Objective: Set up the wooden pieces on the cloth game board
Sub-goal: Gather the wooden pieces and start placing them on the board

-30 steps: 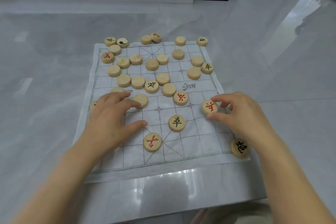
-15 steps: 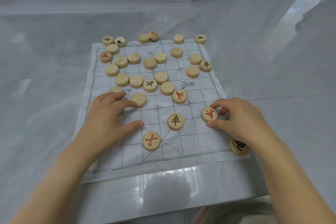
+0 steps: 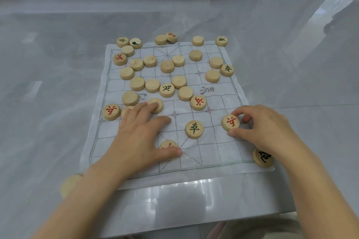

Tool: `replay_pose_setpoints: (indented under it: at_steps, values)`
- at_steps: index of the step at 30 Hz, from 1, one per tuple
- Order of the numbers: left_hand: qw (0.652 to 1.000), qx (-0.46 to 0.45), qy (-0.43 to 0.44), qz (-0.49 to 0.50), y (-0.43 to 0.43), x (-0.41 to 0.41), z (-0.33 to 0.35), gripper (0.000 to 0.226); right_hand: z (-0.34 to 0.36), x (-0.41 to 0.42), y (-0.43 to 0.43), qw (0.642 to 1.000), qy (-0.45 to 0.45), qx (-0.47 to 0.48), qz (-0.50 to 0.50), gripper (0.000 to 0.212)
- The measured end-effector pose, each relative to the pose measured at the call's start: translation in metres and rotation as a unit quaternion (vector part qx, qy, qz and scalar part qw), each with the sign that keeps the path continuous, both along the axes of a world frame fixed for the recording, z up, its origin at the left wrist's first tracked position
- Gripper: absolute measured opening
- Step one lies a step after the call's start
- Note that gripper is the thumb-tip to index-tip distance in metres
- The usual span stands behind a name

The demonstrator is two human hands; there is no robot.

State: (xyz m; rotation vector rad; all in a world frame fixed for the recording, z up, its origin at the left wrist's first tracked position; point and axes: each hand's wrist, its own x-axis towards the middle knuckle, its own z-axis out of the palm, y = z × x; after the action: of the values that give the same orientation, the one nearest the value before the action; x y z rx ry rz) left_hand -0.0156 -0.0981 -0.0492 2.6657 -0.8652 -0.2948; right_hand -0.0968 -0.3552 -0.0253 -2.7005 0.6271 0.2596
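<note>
Grey table (image 3: 58,103), piece-strewn cloth board (image 3: 223,169)

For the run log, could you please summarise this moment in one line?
right hand: pinching red-marked piece | left hand: flat on cloth board | setup: unfinished

cloth board (image 3: 229,103): thin white fabric, creased, matt | pieces (image 3: 137,83): pale smooth wood | tabletop (image 3: 194,200): glossy grey
</note>
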Motion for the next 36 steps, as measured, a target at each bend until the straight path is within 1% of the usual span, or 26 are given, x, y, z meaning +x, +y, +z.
replay_pose_setpoints:
  at_steps: [3, 6, 8, 11, 15, 18, 20, 23, 24, 26, 28, 29, 32, 34, 36]
  values:
    - [0.999, 0.01, 0.041, -0.011, 0.001, -0.002, 0.004, 0.098, -0.001, -0.001, -0.001, 1.0, 0.008, -0.009, 0.002, 0.042]
    - [0.998, 0.015, 0.063, -0.012, 0.003, -0.002, 0.008, 0.1, 0.0, -0.001, 0.0, 1.0, 0.002, -0.002, -0.005, 0.058]
    - [0.998, 0.022, 0.059, -0.02, 0.004, -0.003, 0.008, 0.102, 0.002, 0.001, 0.004, 1.0, -0.02, -0.002, -0.004, 0.07]
    - [0.997, 0.047, 0.045, -0.032, 0.006, -0.003, 0.006, 0.102, 0.003, 0.006, 0.015, 0.999, -0.044, -0.014, 0.019, 0.08]
    - [0.996, 0.063, 0.051, -0.041, 0.007, -0.003, 0.005, 0.103, 0.002, 0.01, 0.026, 0.997, -0.004, -0.052, 0.059, 0.096]
    - [0.995, 0.067, 0.046, -0.049, 0.008, -0.003, 0.006, 0.113, 0.0, 0.01, 0.025, 0.994, 0.018, -0.075, 0.073, 0.101]
    - [0.995, 0.071, 0.052, -0.051, 0.009, -0.002, 0.006, 0.117, 0.0, 0.008, 0.024, 0.994, 0.029, -0.073, 0.073, 0.1]
    - [0.994, 0.08, 0.05, -0.056, 0.009, -0.002, 0.005, 0.115, 0.002, 0.008, 0.022, 0.994, 0.047, -0.06, 0.076, 0.098]
    - [0.994, 0.082, 0.049, -0.058, 0.01, -0.002, 0.005, 0.114, 0.003, 0.01, 0.023, 0.996, 0.039, -0.044, 0.071, 0.095]
    - [0.994, 0.081, 0.048, -0.058, 0.011, -0.002, 0.004, 0.115, 0.002, 0.017, 0.026, 0.998, -0.024, -0.012, 0.052, 0.08]
    - [0.995, 0.064, 0.044, -0.055, 0.009, -0.003, 0.005, 0.117, 0.0, 0.029, 0.03, 0.994, -0.103, -0.015, 0.04, 0.061]
    - [0.997, 0.047, 0.043, -0.049, 0.005, -0.004, 0.006, 0.117, -0.002, 0.035, 0.034, 0.991, -0.124, -0.026, 0.038, 0.054]
    - [0.999, -0.013, 0.033, -0.034, -0.013, -0.009, 0.009, 0.109, -0.009, 0.05, 0.043, 0.989, -0.131, -0.058, 0.047, 0.045]
    - [0.999, -0.029, 0.025, -0.029, -0.023, -0.013, 0.008, 0.104, -0.012, 0.056, 0.047, 0.989, -0.126, -0.061, 0.046, 0.045]
    - [0.999, -0.031, 0.024, -0.014, -0.024, -0.012, 0.007, 0.107, -0.012, 0.058, 0.047, 0.99, -0.124, -0.06, 0.044, 0.045]
